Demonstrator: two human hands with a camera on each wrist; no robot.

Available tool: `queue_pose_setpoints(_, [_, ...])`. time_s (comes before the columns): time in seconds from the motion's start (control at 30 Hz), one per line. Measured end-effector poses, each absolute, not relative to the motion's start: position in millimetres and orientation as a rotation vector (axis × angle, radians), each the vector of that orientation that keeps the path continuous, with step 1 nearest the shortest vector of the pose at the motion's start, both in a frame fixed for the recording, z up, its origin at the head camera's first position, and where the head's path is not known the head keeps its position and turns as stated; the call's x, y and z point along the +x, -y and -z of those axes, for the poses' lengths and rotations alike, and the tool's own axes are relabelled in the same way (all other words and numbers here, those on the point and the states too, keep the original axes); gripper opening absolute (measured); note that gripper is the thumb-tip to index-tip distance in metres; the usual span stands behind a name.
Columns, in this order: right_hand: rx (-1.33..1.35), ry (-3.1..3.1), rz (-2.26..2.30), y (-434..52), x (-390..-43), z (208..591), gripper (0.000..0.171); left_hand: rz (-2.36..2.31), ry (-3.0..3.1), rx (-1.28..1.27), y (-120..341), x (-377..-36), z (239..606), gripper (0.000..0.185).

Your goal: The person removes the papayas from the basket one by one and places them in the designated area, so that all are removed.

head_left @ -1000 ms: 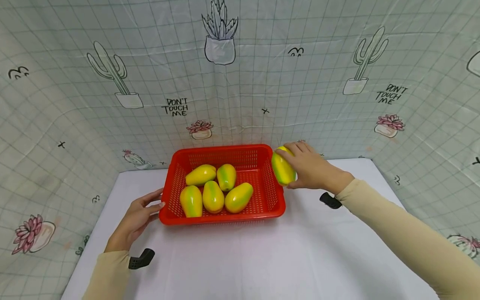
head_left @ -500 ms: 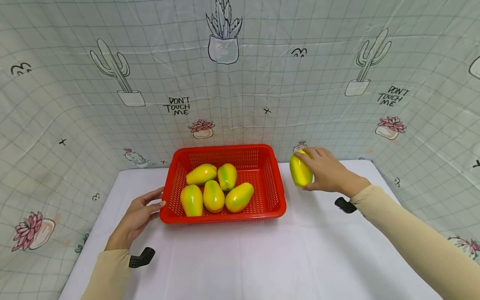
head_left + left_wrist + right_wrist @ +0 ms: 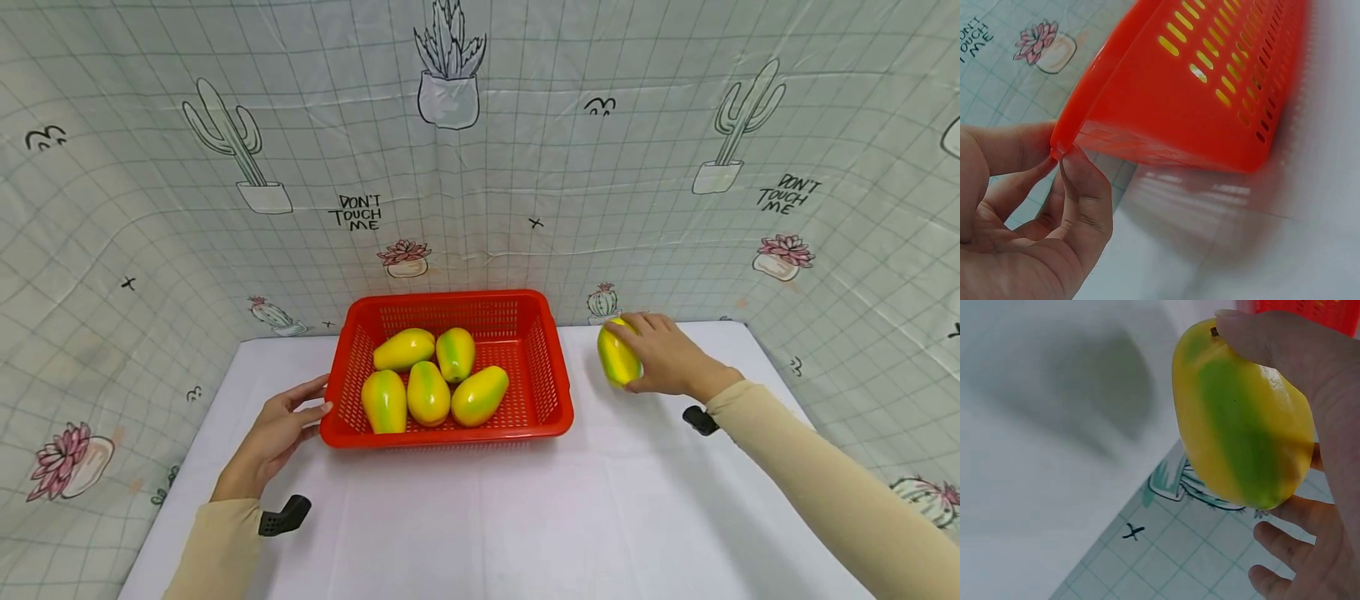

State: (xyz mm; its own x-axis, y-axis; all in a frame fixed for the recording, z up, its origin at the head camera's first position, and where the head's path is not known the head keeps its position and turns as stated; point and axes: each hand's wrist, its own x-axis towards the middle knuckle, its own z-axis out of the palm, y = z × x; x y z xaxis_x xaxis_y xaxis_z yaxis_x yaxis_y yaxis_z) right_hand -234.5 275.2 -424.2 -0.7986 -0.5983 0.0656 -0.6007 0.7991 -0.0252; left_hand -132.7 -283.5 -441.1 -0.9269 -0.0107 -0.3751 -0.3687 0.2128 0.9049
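- My right hand (image 3: 667, 360) and the glossy, oval yellow fruit with green streaks (image 3: 618, 358) are farther right than a second ago, now clear of the right rim of the rectangular, perforated red plastic basket (image 3: 491, 434); the basket and my other hand stay nearly where they are.
- I have the right hand clamped on this fruit: in the right wrist view my thumb lies by its dark stem mark, with fingers round the far side.
- The fruit is out over the white cloth-covered table (image 3: 457, 521), near the back edge. Its soft grey shadow (image 3: 1104, 381) lies apart from it, so I judge it is not yet set down.
- My left hand (image 3: 272, 429) pinches the basket's left rim between thumb and fingers, I think to steady it.
- Five similar yellow-green fruits (image 3: 429, 395) lie in the basket, grouped toward its left and middle; its right end shows bare mesh.
- I judge the work to be at an early point: one fruit is out, its placing is unfinished, and the five others remain inside if all are to come out.
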Motion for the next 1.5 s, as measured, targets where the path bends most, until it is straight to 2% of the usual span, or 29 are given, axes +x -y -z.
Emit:
queue_pose_setpoints(0.63, [0.949,3.048,-0.046,-291,-243,453,0.094,-1.767,-2.194,-0.386,283,-133,441,0.065])
queue_pose_setpoints(1.5, [0.904,3.199,-0.139,-297,-247,453,0.096,-1.767,-2.184,-0.408,283,-135,441,0.064])
